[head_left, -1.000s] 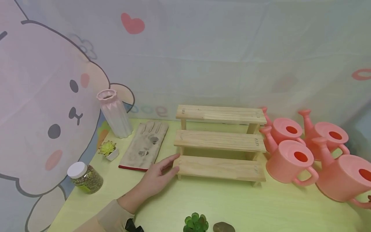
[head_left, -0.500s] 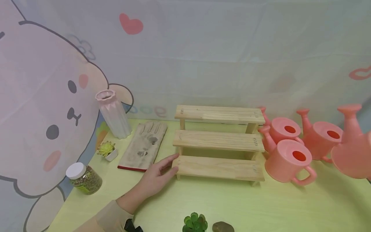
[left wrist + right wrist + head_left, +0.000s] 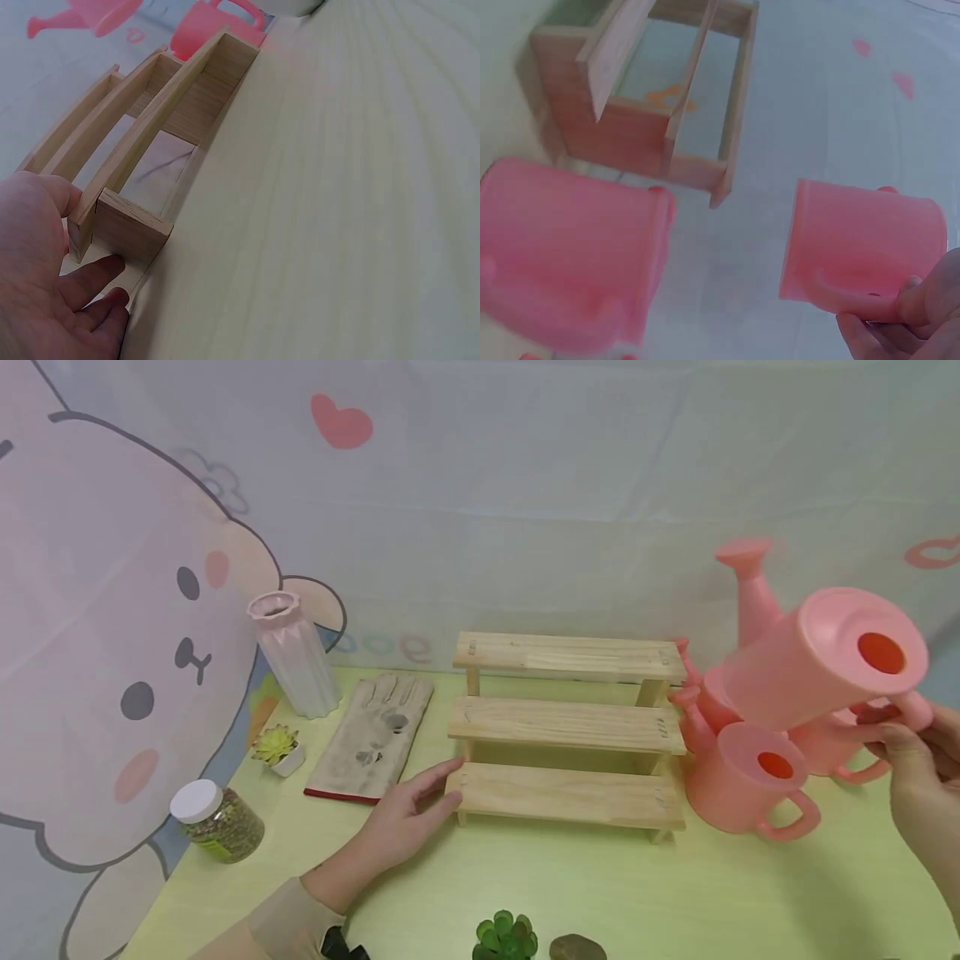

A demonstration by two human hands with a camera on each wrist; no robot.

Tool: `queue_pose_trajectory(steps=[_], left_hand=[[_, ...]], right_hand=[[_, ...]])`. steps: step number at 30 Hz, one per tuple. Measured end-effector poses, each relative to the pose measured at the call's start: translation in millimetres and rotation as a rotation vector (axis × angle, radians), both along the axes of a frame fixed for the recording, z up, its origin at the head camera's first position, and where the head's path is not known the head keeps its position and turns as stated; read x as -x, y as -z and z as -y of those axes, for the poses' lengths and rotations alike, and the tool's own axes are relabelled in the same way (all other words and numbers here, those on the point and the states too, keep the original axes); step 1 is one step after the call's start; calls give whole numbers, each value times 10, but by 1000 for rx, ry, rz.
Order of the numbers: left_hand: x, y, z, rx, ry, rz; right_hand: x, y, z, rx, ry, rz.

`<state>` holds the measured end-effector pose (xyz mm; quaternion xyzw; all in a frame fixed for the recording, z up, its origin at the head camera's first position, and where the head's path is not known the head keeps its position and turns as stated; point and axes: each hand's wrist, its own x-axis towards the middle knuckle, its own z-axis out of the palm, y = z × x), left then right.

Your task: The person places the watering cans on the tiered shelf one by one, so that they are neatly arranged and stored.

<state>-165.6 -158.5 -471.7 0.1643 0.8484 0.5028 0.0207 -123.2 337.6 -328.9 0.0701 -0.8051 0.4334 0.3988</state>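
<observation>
My right hand [image 3: 918, 760] grips the handle of a pink watering can [image 3: 832, 652], lifted above the other cans with its spout toward the upper left. In the right wrist view, fingers and thumb pinch that handle at the lower right. At the left end of a three-tier wooden shelf [image 3: 566, 722], my left hand [image 3: 408, 814] holds the lowest board's end. In the left wrist view, its upper digit [image 3: 64, 193] lies over the board and other fingers [image 3: 97, 277] sit beside the leg.
More pink watering cans [image 3: 750, 777] stand right of the shelf, partly overlapped by the lifted one. To the left are a work glove [image 3: 371, 739], a vase [image 3: 296, 656], a small potted succulent [image 3: 281, 752] and a lidded jar [image 3: 217, 820]. A green succulent [image 3: 506, 937] and a stone [image 3: 577, 947] lie in front.
The watering can from the front right has been raised off the table and carried leftward and up, and my right hand has come into the head view. My left hand keeps its place.
</observation>
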Motion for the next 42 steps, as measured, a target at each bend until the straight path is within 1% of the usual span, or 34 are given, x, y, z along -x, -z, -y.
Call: queue_pose_trajectory(steps=[1,2,4,6,7,14,15,17,20,23,26,30,32,36,42], left_hand=[[0,-3,-1,-1,0,1],[-2,-5,0,0,-1,2],[-3,-7,1,-2,0,6],[-3,-6,2,-5,2,8],[-2,-1,2,-5,3,5],[-10,11,11,10,-4,11],[-15,14,16,17,-9,12],[-20,14,23,19,-16,16],[-23,20,36,21,-28,20],[-17,20,37,13,-24,25],[-12,16,31,8,-17,29],[-7,16,29,12,-16,24],[-3,18,27,12,-13,22],[7,14,15,11,-1,20],[0,10,11,23,-7,12]], right_hand=[[7,-57,108,28,36,46],[27,-98,210,51,66,58],[73,-192,406,40,121,148],[148,-251,582,11,125,184],[195,-267,660,-10,123,179],[481,-373,1186,-54,31,212],[529,-384,1253,-66,18,195],[622,-415,1382,-61,-45,190],[773,-447,1542,-78,-110,197],[910,-458,1677,-101,-130,223],[1015,-461,1795,-111,-142,269],[1114,-472,1927,-118,-168,345],[1155,-472,1975,-125,-168,374],[1217,-458,2050,-135,-167,401],[1260,-444,2155,-135,-185,447]])
